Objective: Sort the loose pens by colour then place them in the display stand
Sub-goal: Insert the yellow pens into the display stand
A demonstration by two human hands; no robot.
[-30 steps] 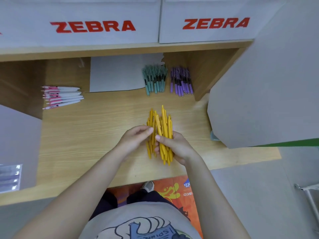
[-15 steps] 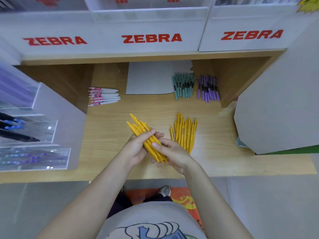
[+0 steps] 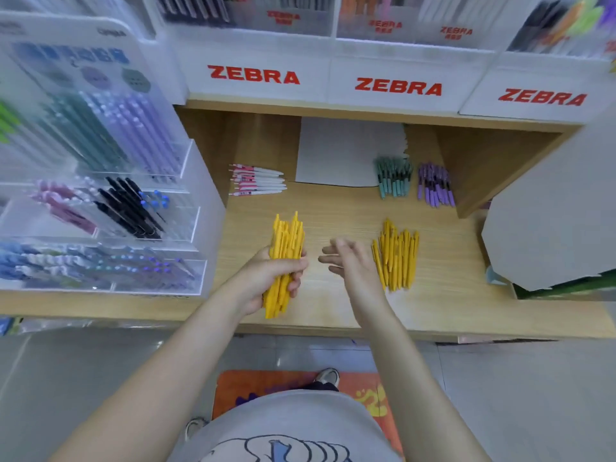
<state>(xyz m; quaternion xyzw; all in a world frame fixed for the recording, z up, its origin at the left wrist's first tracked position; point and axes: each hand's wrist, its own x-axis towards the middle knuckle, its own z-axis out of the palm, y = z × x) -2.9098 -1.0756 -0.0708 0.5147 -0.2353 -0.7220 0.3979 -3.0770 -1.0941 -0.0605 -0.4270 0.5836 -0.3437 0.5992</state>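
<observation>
My left hand (image 3: 266,278) grips a bundle of yellow pens (image 3: 288,240), tips pointing away from me, above the wooden counter (image 3: 333,211). Beside it my right hand (image 3: 350,261) is empty, fingers relaxed and spread. Just right of that hand a second pile of yellow pens (image 3: 398,256) lies on the counter. Further back lie white and pink pens (image 3: 256,180), teal pens (image 3: 393,176) and purple pens (image 3: 435,185), each in its own group. At the left stands the clear acrylic display stand (image 3: 196,195), its tiers holding purple, teal, black and blue pens.
White ZEBRA-labelled boxes (image 3: 396,86) line the shelf above the counter. A white sheet (image 3: 346,151) leans at the back. A grey board (image 3: 553,211) overhangs the counter's right end. An orange mat (image 3: 366,391) lies on the floor below.
The yellow pens were split: my left hand carried one bundle leftward and my right hand let go of it. The view swung left and up, bringing the display stand into sight.
</observation>
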